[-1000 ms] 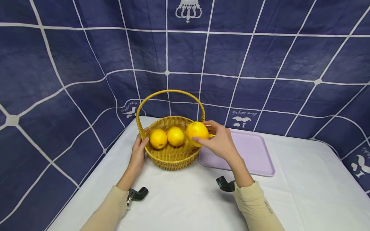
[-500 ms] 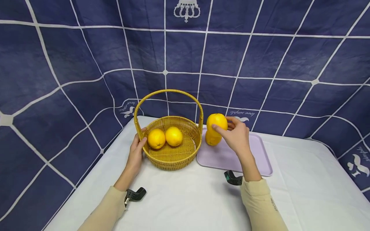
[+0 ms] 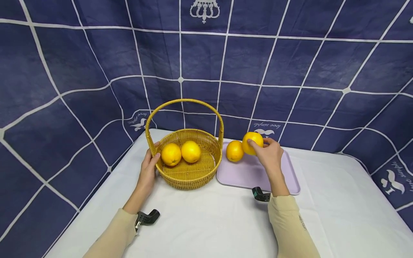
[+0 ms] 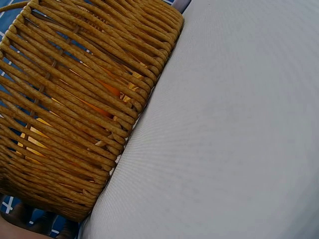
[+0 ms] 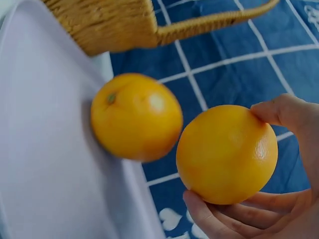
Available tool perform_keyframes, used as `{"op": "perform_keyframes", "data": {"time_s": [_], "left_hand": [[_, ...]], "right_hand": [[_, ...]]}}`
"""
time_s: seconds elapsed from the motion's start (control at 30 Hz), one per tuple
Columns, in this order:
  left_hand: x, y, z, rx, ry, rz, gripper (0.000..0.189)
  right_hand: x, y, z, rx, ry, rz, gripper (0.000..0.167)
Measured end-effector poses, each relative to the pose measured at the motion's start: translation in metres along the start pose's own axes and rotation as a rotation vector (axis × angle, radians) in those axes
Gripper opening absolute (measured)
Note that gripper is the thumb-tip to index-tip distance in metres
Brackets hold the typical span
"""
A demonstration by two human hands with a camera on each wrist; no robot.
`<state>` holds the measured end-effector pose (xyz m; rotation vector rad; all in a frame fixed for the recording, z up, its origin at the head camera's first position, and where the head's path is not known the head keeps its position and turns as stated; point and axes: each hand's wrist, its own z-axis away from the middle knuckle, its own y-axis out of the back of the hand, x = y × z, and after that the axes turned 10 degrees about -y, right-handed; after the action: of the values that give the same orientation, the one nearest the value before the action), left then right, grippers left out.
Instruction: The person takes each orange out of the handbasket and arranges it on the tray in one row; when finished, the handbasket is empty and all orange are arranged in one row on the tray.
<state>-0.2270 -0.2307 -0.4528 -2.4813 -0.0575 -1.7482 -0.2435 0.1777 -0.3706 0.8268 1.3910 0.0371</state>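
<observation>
Two oranges, one left and one right, lie inside a round wicker basket with a tall arched handle. My left hand grips the basket's left side, thumb over the rim. In the left wrist view the woven wall fills the upper left, and only a bit of the hand shows in the lower corner. My right hand holds an orange between thumb and fingers, over the lilac tray. Beside it, another orange rests on the tray's far left part.
A white cloth covers the table. Behind it hangs a dark blue curtain with white grid lines, close to the far edges of basket and tray. The arched handle rises high above the basket.
My right hand has carried the orange from over the basket's right rim rightward to over the tray, then lowered it beside the other orange. The left hand has stayed on the basket.
</observation>
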Motion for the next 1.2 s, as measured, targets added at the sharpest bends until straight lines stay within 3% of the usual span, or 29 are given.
{"op": "perform_keyframes", "data": {"time_s": [0.53,0.87,1.2], "left_hand": [[0.000,0.000,0.000,0.000,0.009,0.034,0.051],[0.004,0.001,0.001,0.009,0.014,0.029,0.049],[0.002,-0.001,0.000,-0.006,0.005,0.030,0.050]], "right_hand": [[0.030,-0.016,-0.012,-0.051,-0.110,0.104,0.076],[0.032,-0.030,-0.009,-0.131,-0.071,0.157,0.082],[0.030,-0.032,-0.007,-0.155,-0.021,0.194,0.076]]}}
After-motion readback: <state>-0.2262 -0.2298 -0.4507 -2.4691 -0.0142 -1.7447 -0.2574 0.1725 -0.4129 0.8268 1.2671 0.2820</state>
